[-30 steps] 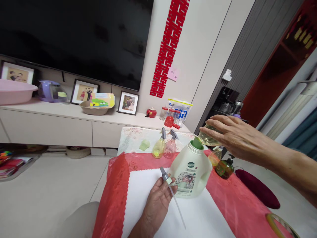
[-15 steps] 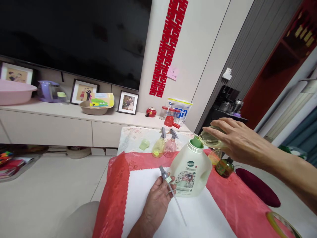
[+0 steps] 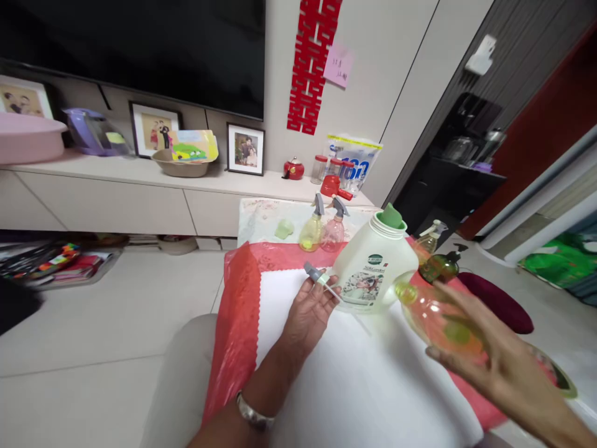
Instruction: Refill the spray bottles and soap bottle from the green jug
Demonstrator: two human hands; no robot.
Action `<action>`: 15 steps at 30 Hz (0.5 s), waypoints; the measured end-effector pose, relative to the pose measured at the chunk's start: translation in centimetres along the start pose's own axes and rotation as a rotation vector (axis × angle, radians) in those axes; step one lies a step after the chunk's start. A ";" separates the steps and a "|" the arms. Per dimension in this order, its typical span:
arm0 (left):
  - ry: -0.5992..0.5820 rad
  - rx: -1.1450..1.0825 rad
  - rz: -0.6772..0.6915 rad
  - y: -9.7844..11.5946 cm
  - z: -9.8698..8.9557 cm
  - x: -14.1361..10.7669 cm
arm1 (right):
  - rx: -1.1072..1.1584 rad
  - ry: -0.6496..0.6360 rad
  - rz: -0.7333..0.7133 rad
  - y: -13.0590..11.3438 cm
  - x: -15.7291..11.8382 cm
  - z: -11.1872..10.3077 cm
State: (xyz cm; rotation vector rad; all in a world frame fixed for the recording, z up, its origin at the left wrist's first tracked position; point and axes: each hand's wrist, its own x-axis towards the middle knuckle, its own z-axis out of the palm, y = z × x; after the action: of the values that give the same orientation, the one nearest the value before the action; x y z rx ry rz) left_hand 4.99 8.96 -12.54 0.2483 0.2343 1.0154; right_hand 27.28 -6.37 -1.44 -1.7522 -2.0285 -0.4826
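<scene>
My left hand [image 3: 305, 320] is closed around a grey-topped spray head [image 3: 315, 272], its thin clear dip tube slanting down to the right. In my right hand [image 3: 497, 361], blurred by motion, is a see-through bottle [image 3: 431, 314], tilted with its yellowish neck towards the left. Between the hands stands a large pale detergent jug [image 3: 368, 267], upright, with a green spout showing in its open mouth. The bottle's neck is beside the jug's lower right side. Whether liquid is in the bottle is hard to make out.
Two spray bottles, one yellow [image 3: 311, 229] and one pink [image 3: 334, 231], stand behind the jug. A green pump bottle [image 3: 441, 267] is at the right. White paper [image 3: 336, 379] lies over the red table cover [image 3: 237, 298]. A cabinet [image 3: 116, 205] runs along the wall.
My right hand has brought the bottle down and away from the jug's mouth. My left hand still holds the spray head. The camera view has shifted.
</scene>
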 end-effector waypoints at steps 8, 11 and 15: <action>0.032 0.004 0.053 0.1 -0.4 0.3 | 0.026 -0.050 0.117 -2.2 -7.0 6.8; 0.034 0.006 0.054 0.0 -0.4 0.3 | 0.041 -0.066 0.134 -2.8 -7.2 7.2; 0.009 0.041 0.034 -0.2 -0.1 0.0 | 0.071 -0.043 0.145 -3.9 -6.3 7.3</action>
State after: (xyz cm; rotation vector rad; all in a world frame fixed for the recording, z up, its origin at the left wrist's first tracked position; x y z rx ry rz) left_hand 5.16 8.87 -12.73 0.2858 0.2601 1.0466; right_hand 23.56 -8.57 -10.91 -1.8646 -1.9049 -0.3259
